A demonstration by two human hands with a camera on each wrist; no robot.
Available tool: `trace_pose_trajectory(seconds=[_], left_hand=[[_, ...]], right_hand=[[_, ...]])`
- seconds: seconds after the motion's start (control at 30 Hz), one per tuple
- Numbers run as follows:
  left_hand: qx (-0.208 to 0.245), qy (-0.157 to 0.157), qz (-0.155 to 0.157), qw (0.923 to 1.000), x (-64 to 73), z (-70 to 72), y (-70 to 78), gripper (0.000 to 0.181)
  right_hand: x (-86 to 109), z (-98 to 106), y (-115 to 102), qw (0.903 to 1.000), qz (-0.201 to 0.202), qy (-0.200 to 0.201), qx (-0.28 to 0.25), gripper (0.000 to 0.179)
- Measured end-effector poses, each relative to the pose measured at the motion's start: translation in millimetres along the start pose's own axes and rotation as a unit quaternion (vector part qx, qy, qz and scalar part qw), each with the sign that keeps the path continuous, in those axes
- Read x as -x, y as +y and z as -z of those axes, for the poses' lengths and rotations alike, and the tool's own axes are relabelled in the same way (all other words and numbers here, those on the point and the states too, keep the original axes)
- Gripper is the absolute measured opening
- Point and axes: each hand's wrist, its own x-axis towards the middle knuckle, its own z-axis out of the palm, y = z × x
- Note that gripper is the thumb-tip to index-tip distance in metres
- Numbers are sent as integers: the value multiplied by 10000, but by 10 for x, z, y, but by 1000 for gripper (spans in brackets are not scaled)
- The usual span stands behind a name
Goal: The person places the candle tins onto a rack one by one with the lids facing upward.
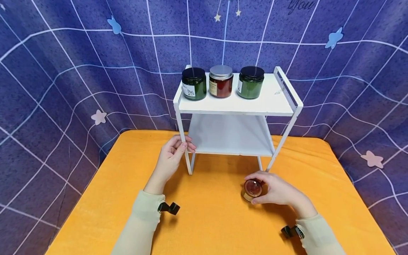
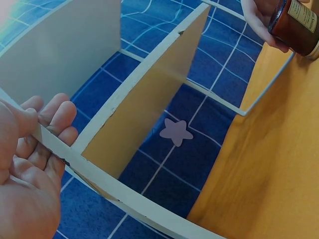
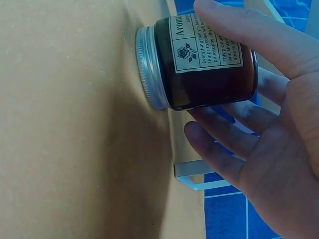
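An amber glass jar [image 1: 253, 188] with a cream label stands upside down at the shelf's front right, base up. In the right wrist view its silver lid [image 3: 151, 68] faces the orange cloth, touching or very close to it. My right hand [image 1: 275, 189] holds this jar [image 3: 214, 84] by its sides between thumb and fingers. A white two-tier shelf [image 1: 236, 106] stands behind. My left hand [image 1: 172, 152] grips its left front leg [image 2: 65, 154], thumb in front and fingers behind, beside the lower tier [image 1: 231, 136].
On the top tier stand a green jar [image 1: 200, 90] with a black lid, an amber jar [image 1: 224, 88] with a silver lid and another black-lidded green jar [image 1: 250, 88]. An orange cloth [image 1: 207, 219] covers the table. Behind hangs a blue curtain [image 1: 95, 78] with stars and lines.
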Motion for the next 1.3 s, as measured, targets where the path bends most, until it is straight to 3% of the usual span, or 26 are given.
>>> trace_pose_trajectory(seconds=[1.3], left_hand=[[20,145,27,9999,5,-27,-1,21]], right_hand=[[-1,-77,84,9985,-338,-268,-326,72]])
